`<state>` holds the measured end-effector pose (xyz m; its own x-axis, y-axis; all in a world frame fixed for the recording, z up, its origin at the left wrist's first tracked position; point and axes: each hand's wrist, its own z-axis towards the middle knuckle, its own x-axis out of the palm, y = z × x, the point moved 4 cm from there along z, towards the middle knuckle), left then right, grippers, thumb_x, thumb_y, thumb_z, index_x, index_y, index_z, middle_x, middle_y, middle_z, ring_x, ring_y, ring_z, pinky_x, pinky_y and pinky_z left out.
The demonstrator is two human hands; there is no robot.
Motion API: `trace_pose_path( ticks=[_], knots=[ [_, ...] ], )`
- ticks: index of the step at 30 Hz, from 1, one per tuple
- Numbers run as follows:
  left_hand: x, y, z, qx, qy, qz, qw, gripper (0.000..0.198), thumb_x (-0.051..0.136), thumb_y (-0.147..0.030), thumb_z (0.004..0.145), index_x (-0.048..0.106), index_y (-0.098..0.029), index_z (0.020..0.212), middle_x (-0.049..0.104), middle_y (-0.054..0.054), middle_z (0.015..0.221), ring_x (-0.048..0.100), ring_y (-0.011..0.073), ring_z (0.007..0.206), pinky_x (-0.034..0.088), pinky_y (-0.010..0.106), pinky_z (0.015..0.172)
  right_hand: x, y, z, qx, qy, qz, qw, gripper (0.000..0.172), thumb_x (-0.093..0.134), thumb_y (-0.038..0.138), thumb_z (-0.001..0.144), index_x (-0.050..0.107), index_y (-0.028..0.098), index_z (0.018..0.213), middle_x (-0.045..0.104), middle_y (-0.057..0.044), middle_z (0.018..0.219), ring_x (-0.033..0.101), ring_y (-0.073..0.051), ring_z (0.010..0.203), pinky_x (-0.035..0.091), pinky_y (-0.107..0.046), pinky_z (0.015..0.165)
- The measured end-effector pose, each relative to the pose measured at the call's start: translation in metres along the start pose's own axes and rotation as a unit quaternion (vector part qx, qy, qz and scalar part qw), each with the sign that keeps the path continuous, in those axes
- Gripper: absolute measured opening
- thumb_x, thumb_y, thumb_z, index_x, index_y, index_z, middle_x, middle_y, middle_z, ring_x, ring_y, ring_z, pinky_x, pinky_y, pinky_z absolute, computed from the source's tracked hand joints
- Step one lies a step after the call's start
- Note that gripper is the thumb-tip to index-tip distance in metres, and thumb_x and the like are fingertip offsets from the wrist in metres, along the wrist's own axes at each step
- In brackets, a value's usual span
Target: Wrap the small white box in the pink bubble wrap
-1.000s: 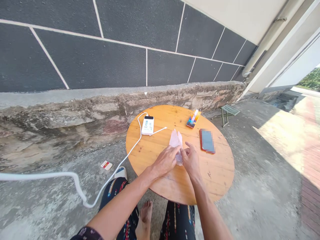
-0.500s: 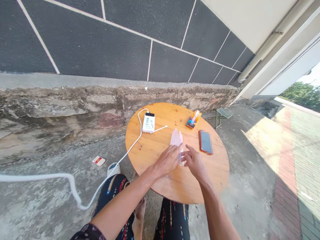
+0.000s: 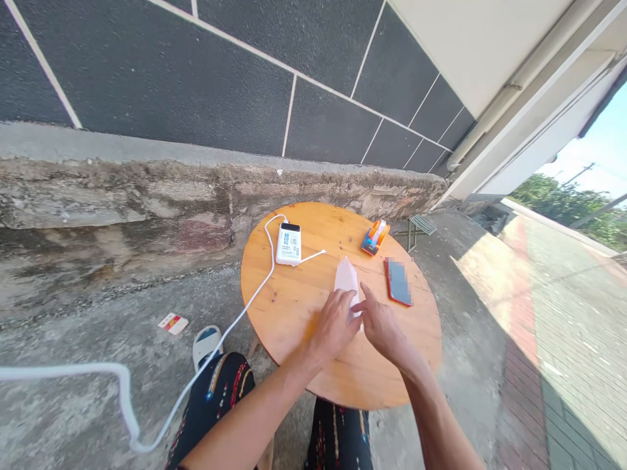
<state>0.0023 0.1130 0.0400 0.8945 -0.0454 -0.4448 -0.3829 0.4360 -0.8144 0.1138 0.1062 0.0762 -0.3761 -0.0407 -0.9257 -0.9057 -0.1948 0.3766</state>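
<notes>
A narrow, pale pink folded sheet of paper (image 3: 346,275) lies on the round wooden table (image 3: 289,307), its pointed end toward the wall. My left hand (image 3: 336,323) bends over the near part of the sheet and hides some of it. From the other side, my right hand (image 3: 385,325) pinches at the paper's right edge, with its index finger raised and extended. The fingertips of both hands nearly meet over the paper, so the exact grip is partly covered.
A white boxy device (image 3: 289,244) with a cable (image 3: 259,287) is at the table's left. Toward the right are an orange-and-blue tape dispenser (image 3: 375,237) and a red-edged phone (image 3: 398,282). A folding stool (image 3: 421,226) stands beyond the table, near the wall.
The paper's far end, earlier split into two tips, now shows a single point. My hands stay at the paper with slightly shifted fingers. The whole view has tilted a little.
</notes>
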Motion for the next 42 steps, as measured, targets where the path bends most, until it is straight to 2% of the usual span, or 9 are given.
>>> trace_pose_path(
  ticks=[8,12,18,21,26,30,35,38,42],
  knots=[
    [0.009,0.003,0.001,-0.021,0.001,0.042,0.999,0.015,0.046,-0.007,0.080,0.048,-0.020,0.087,0.053,0.004,0.096,0.048,0.0198,0.098,0.043,0.036,0.088,-0.012,-0.007,0.025,-0.015,0.060,0.025,0.998,0.066,0.037,0.006,0.072,0.039,0.018,0.137,0.072,-0.003,0.090,0.063,-0.023,0.097,0.043,-0.036,0.091],
    [0.008,0.002,0.002,-0.030,0.004,0.070,0.997,0.009,0.046,-0.011,0.083,0.049,-0.019,0.085,0.053,0.005,0.095,0.048,0.0213,0.097,0.043,0.037,0.087,-0.011,-0.008,0.028,0.017,0.045,0.058,0.997,0.059,0.038,0.010,0.073,0.044,0.014,0.132,0.072,-0.004,0.085,0.065,-0.022,0.091,0.045,-0.036,0.088],
    [0.008,0.000,0.002,-0.045,0.016,0.083,0.995,0.011,0.047,-0.010,0.080,0.052,-0.018,0.086,0.054,0.006,0.099,0.048,0.0214,0.100,0.043,0.037,0.090,-0.014,-0.020,0.018,0.064,0.055,0.222,0.971,0.052,0.039,0.017,0.079,0.039,0.015,0.132,0.072,-0.003,0.084,0.065,-0.019,0.088,0.046,-0.036,0.087],
    [0.008,-0.001,0.004,-0.050,0.044,0.108,0.992,0.014,0.049,-0.008,0.077,0.054,-0.017,0.086,0.054,0.007,0.102,0.047,0.0220,0.104,0.041,0.037,0.093,-0.019,-0.035,0.018,0.057,0.004,0.245,0.968,0.046,0.041,0.021,0.081,0.045,0.017,0.126,0.071,-0.004,0.087,0.064,-0.019,0.087,0.047,-0.035,0.083],
    [0.008,-0.005,0.010,-0.041,0.088,0.165,0.981,0.015,0.048,-0.008,0.075,0.056,-0.015,0.086,0.055,0.009,0.102,0.047,0.0225,0.104,0.039,0.035,0.095,-0.032,-0.053,0.035,0.027,-0.057,0.108,0.992,0.032,0.044,0.027,0.083,0.064,0.018,0.106,0.068,-0.005,0.091,0.062,-0.018,0.076,0.047,-0.030,0.069],
    [0.008,-0.011,0.015,-0.046,0.115,0.194,0.973,0.020,0.048,-0.011,0.074,0.057,-0.014,0.092,0.057,0.009,0.103,0.048,0.0234,0.104,0.039,0.034,0.093,-0.033,-0.055,0.064,-0.050,-0.011,-0.020,0.998,0.034,0.044,0.015,0.081,0.067,0.021,0.106,0.066,-0.005,0.099,0.062,-0.018,0.083,0.044,-0.028,0.075],
    [0.008,-0.015,0.020,-0.058,0.131,0.219,0.965,0.026,0.049,-0.013,0.072,0.058,-0.017,0.096,0.059,0.009,0.107,0.049,0.0231,0.105,0.039,0.031,0.091,-0.027,-0.060,0.096,-0.124,0.040,-0.092,0.987,0.047,0.043,0.004,0.079,0.064,0.026,0.114,0.060,-0.006,0.110,0.059,-0.019,0.098,0.041,-0.028,0.083],
    [0.008,-0.014,0.023,-0.047,0.144,0.218,0.964,0.028,0.050,-0.013,0.070,0.057,-0.017,0.097,0.059,0.008,0.107,0.050,0.0222,0.104,0.040,0.030,0.090,-0.024,-0.060,0.102,-0.167,0.058,-0.111,0.978,0.047,0.045,0.003,0.078,0.065,0.028,0.113,0.057,-0.005,0.111,0.059,-0.018,0.096,0.042,-0.026,0.078],
    [0.008,-0.016,0.029,-0.013,0.164,0.216,0.962,0.019,0.050,-0.013,0.068,0.056,-0.018,0.085,0.060,0.006,0.098,0.053,0.0209,0.097,0.041,0.029,0.084,-0.018,-0.059,0.101,-0.207,0.070,-0.140,0.966,0.051,0.047,0.002,0.076,0.065,0.032,0.112,0.054,-0.004,0.116,0.061,-0.016,0.089,0.043,-0.024,0.069]
  ],
)
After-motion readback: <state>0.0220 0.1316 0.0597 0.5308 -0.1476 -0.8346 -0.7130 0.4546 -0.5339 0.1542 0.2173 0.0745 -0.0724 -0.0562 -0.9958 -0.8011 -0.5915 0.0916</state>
